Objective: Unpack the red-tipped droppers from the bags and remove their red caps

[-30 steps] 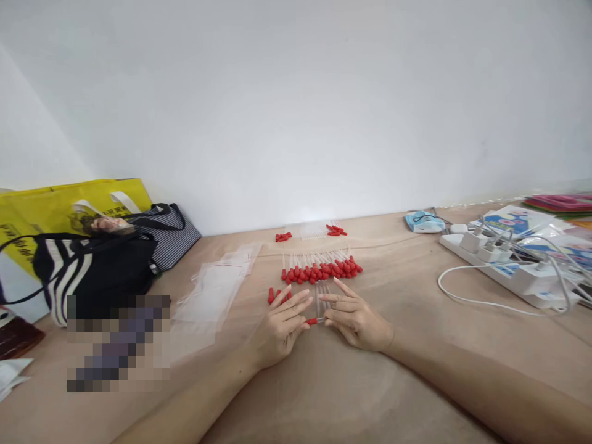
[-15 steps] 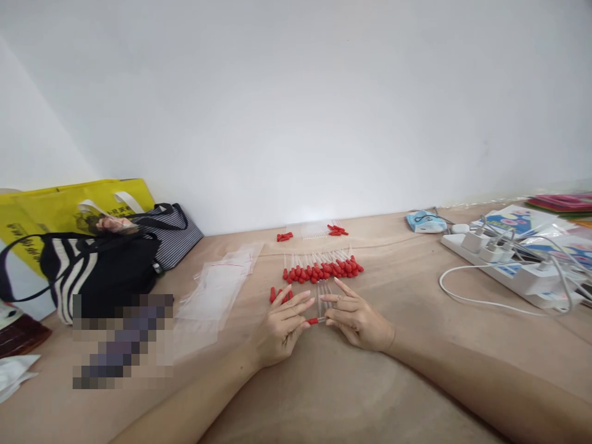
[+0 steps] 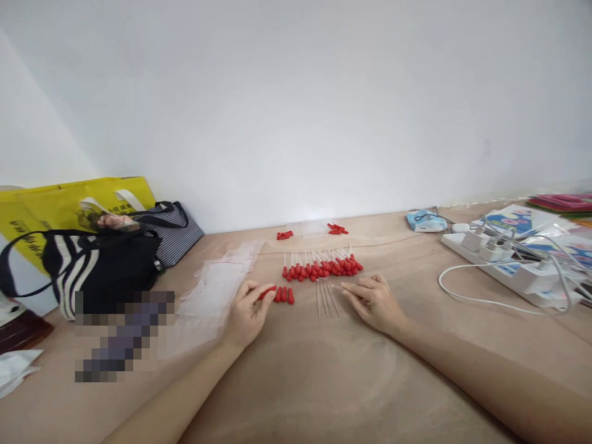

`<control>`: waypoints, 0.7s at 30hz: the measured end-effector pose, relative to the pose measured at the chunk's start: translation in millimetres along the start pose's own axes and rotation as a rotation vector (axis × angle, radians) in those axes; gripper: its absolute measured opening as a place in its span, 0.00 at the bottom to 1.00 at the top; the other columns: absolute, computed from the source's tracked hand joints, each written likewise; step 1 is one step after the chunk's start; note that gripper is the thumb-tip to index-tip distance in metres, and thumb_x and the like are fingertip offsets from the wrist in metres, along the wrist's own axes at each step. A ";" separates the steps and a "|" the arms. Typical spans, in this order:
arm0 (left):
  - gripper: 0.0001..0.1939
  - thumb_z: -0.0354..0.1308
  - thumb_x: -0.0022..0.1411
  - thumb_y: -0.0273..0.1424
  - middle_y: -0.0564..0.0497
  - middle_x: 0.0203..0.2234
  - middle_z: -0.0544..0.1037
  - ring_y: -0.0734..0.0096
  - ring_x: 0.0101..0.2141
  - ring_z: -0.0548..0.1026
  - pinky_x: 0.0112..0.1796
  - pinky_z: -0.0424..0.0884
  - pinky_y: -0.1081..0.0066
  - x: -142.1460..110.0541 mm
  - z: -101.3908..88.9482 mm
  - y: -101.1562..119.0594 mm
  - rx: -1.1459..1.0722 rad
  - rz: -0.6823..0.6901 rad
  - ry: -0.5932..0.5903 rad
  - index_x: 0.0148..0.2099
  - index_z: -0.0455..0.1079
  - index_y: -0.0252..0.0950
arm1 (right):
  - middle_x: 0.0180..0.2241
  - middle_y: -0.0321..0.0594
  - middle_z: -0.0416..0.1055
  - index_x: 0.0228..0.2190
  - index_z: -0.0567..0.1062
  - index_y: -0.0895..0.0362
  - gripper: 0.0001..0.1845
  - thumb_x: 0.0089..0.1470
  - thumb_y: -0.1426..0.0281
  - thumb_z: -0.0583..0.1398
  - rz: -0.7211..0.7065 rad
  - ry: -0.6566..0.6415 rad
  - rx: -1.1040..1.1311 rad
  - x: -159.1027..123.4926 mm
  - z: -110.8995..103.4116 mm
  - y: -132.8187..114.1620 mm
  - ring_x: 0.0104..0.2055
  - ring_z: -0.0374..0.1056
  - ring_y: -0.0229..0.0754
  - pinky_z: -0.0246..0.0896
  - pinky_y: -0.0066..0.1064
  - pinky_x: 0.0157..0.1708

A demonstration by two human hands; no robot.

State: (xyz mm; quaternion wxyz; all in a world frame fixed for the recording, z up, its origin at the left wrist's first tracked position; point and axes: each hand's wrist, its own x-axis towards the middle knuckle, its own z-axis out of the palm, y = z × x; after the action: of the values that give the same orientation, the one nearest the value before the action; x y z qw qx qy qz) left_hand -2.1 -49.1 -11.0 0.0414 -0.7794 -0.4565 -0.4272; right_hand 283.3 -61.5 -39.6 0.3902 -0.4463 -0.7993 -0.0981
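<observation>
At the left end of a short row of red rubber bulbs (image 3: 284, 295), my left hand (image 3: 247, 313) pinches one red rubber bulb (image 3: 267, 292) between thumb and fingers. To the right of that row lie several thin clear dropper tubes (image 3: 327, 299), side by side and pointing toward me. My right hand (image 3: 375, 304) rests just right of the tubes, its fingers stretched toward their upper ends and nothing visible in them. Behind both hands is a wide pile of droppers (image 3: 324, 267), their red bulbs facing me.
Clear plastic bags (image 3: 215, 287) lie at left, near a black bag (image 3: 106, 271) and a yellow bag (image 3: 124, 185). More red bulbs (image 3: 285, 235) sit by the wall. A white power strip (image 3: 504, 268) with cables and a blue mask (image 3: 425, 221) are at right.
My hands have moved apart. The left has gone left, from beside the tubes to the bulb row. The right has drawn back rightward, uncovering the tubes.
</observation>
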 end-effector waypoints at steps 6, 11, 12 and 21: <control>0.20 0.52 0.51 0.43 0.53 0.21 0.71 0.72 0.22 0.70 0.28 0.68 0.71 12.7 6.2 -16.7 0.037 -0.528 -0.118 0.41 0.68 0.33 | 0.33 0.40 0.70 0.41 0.71 0.57 0.20 0.46 0.79 0.50 0.153 -0.138 -0.044 3.6 12.3 3.4 0.32 0.65 0.38 0.52 0.29 0.32; 0.25 0.50 0.51 0.47 0.52 0.21 0.73 0.71 0.20 0.72 0.24 0.69 0.72 15.3 5.0 -12.8 -0.148 -0.657 -0.238 0.42 0.66 0.32 | 0.32 0.40 0.70 0.40 0.71 0.56 0.18 0.48 0.78 0.50 0.157 -0.178 -0.082 8.0 11.7 -0.7 0.33 0.64 0.38 0.50 0.30 0.32; 0.24 0.50 0.51 0.47 0.52 0.20 0.73 0.70 0.20 0.72 0.23 0.69 0.72 15.3 4.8 -11.1 -0.193 -0.667 -0.245 0.41 0.66 0.32 | 0.31 0.39 0.70 0.39 0.71 0.55 0.17 0.49 0.78 0.50 0.149 -0.183 -0.094 8.8 10.6 -2.5 0.33 0.64 0.38 0.49 0.30 0.32; 0.18 0.46 0.54 0.42 0.50 0.25 0.77 0.67 0.27 0.74 0.31 0.70 0.70 9.9 4.5 -19.1 -0.063 -0.550 -0.184 0.36 0.68 0.35 | 0.28 0.38 0.72 0.37 0.72 0.55 0.13 0.55 0.73 0.49 0.056 -0.135 -0.041 9.9 7.6 -9.3 0.33 0.65 0.37 0.46 0.31 0.33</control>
State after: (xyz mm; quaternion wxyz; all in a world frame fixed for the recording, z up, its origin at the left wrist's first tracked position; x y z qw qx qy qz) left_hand -11.4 -29.2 -13.0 -0.1417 -0.6626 -0.6391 -0.3639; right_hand 269.0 -56.7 -35.8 0.3289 -0.4820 -0.8088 -0.0731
